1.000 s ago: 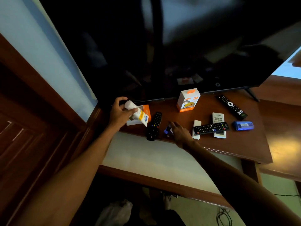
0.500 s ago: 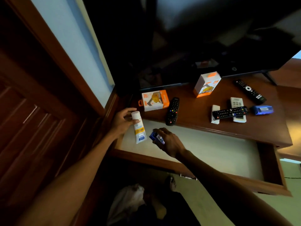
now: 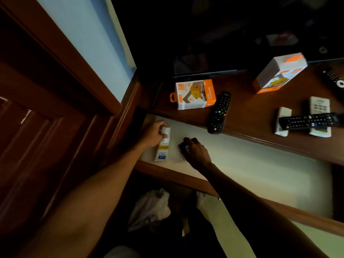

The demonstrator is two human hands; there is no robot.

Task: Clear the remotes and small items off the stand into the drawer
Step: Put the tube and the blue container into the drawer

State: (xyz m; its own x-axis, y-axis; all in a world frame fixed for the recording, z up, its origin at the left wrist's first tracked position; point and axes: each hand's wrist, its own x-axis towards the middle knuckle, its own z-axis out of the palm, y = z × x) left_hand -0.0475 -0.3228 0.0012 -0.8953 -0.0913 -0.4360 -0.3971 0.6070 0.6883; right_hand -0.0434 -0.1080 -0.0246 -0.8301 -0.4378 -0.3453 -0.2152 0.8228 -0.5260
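Left hand (image 3: 153, 134): fingers curled around cap end of white squeeze tube with yellow band (image 3: 163, 146); tube lying flat on pale floor of open wooden drawer (image 3: 251, 164), left end.
Right hand (image 3: 195, 151): fingers closed over small blue item (image 3: 183, 147), pressed to drawer floor just beside tube.
On dark wooden stand (image 3: 251, 127) above: orange-white charger box (image 3: 195, 94), black remote (image 3: 218, 113) at front edge, second black remote (image 3: 309, 120) across two white remotes.
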